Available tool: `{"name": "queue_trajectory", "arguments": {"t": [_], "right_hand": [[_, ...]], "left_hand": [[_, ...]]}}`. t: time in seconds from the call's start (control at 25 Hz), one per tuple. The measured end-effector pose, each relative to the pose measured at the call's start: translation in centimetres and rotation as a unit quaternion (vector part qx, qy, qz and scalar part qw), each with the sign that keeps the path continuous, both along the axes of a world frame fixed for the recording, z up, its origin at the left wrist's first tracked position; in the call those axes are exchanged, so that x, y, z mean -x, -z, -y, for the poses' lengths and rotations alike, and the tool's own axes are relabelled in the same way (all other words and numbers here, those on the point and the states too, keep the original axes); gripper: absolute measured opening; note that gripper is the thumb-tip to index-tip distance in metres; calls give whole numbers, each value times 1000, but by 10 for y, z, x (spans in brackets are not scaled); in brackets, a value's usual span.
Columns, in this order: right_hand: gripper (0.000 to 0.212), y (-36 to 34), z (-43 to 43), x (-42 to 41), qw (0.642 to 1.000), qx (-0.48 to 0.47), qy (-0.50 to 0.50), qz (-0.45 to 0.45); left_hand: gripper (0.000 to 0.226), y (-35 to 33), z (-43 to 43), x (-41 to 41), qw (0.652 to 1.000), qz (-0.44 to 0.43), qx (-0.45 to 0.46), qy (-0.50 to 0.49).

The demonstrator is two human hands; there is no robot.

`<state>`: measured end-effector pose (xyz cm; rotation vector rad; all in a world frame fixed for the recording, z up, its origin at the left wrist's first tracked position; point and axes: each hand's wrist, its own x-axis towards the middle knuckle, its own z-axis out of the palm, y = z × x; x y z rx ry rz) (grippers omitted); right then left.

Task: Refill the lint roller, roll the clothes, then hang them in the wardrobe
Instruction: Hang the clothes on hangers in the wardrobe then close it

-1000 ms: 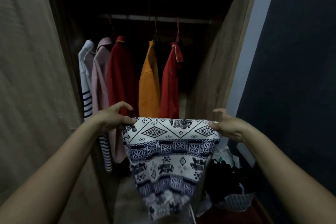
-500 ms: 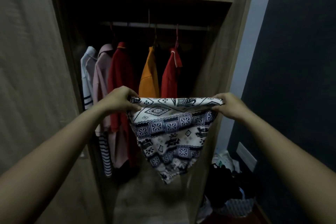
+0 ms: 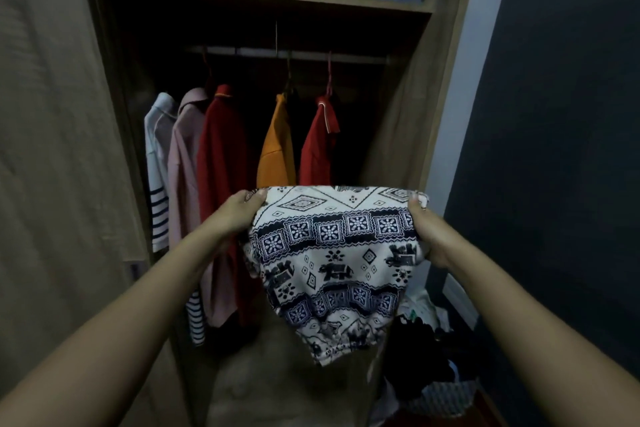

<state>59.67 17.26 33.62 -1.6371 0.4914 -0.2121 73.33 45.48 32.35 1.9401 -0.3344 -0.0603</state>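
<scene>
While left hand and right hand fingers clamp its top corners, the patterned cloth stretches sideways between them, narrow end pointing down.

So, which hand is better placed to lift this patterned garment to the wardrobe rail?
Probably the right hand: it grips the patterned garment below the bare stretch of rail, beyond the red shirt; the left hand faces crowded shirts.

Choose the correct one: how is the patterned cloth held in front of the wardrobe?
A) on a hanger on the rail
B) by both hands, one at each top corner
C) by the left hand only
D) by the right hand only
B: the left hand and the right hand each grip a top corner of the patterned cloth, which hangs between them.
</scene>
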Motion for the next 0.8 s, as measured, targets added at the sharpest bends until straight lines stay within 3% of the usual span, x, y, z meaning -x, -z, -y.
{"name": "queue_trajectory", "arguments": {"t": [0.12, 0.24, 0.28, 0.32, 0.4, 0.52, 0.6, 0.68, 0.76, 0.8], "right_hand": [[31, 3, 5, 6, 988, -127, -65, -50], [12, 10, 8, 17, 978, -107, -162, -73], [12, 17, 11, 18, 974, -73, -189, -97], [32, 24, 13, 19, 972, -14, -197, -126], [65, 37, 15, 16, 973, 34, -192, -127], [65, 29, -8, 24, 982, 90, -141, -85], [75, 25, -12, 23, 981, 148, -116, -51], [94, 25, -11, 20, 976, 187, -110, -29], [109, 21, -10, 17, 973, 205, -102, -30], [103, 17, -13, 19, 973, 206, -97, -29]], "left_hand": [[39, 12, 4, 2, 978, -199, 68, -3], [32, 12, 3, 16, 947, -299, 107, 35], [29, 11, 2, 20, 946, -300, 111, 53], [33, 11, 0, 22, 952, -280, 104, 67], [66, 15, -5, 23, 968, -220, 102, 67], [90, 25, -12, 20, 974, -185, 122, 58], [66, 25, -17, 20, 955, -229, 166, 92], [16, 26, -14, 20, 932, -280, 220, 74], [15, 32, -7, 17, 918, -302, 252, 51], [16, 36, -2, 15, 914, -304, 265, 40]]}}
